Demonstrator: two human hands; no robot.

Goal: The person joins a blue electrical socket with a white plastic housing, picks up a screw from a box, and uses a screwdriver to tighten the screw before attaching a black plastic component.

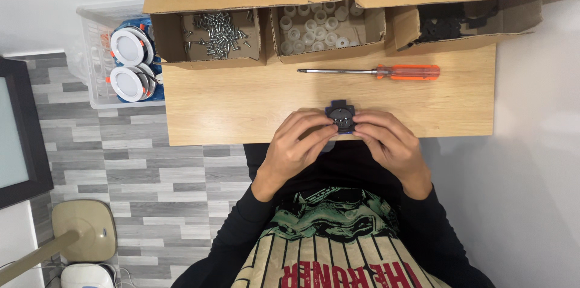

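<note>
A small dark blue-black plastic part [340, 116] with a round middle sits between the two hands at the near edge of the wooden table [241, 101], pinched from both sides: the left hand [297, 146] closes its fingertips on the part's left side and the right hand [386, 142] closes on its right side, so both grips are narrow and holding it. Beyond the part, an orange-handled screwdriver [386, 72] lies parallel to the far edge. Along that far edge stand three open cardboard boxes: one with silver screws [219, 35], one with white plastic rings [314, 29], one with black parts [450, 22]. Off the table's left edge a clear plastic bin [96, 76] holds round white lamp fixtures [128, 64], above a grey wood-pattern floor [133, 167].
</note>
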